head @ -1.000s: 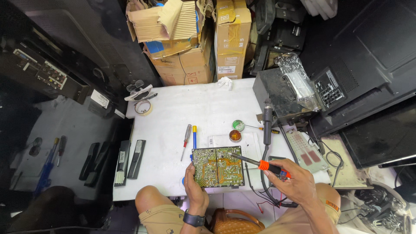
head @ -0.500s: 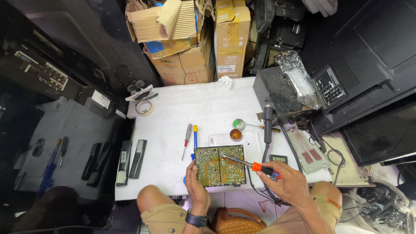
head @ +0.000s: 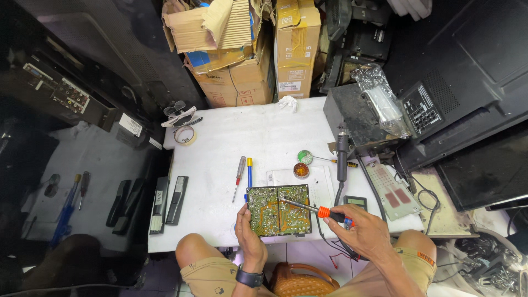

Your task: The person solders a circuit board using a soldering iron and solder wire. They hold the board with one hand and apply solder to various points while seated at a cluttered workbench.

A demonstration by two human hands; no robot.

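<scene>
Hands | left hand (head: 250,234) gripping green rectangular circuit board (head: 278,210) at its 8 o'clock corner | right hand (head: 360,228) clasping orange-collared soldering iron (head: 308,207), tip on board | white tabletop (head: 231,143).

Seated, both bare knees in tan shorts at the bottom of the view. Left hand (head: 250,234) reaches forward from the lap, forearm running near vertical, a dark wristwatch (head: 249,276) on the wrist. Its fingers (head: 240,215) curl over the near left edge of the green circuit board (head: 278,209), thumb on the top face, clamping it. Right hand (head: 357,231) comes in from the lower right, forearm angled up and leftward, wrist slightly bent. Its fingers (head: 344,211) close pen-style around the handle of a soldering iron (head: 316,209), knuckles uppermost, the shaft pointing left with its tip on the board. Hands apart, the board between them.
</scene>
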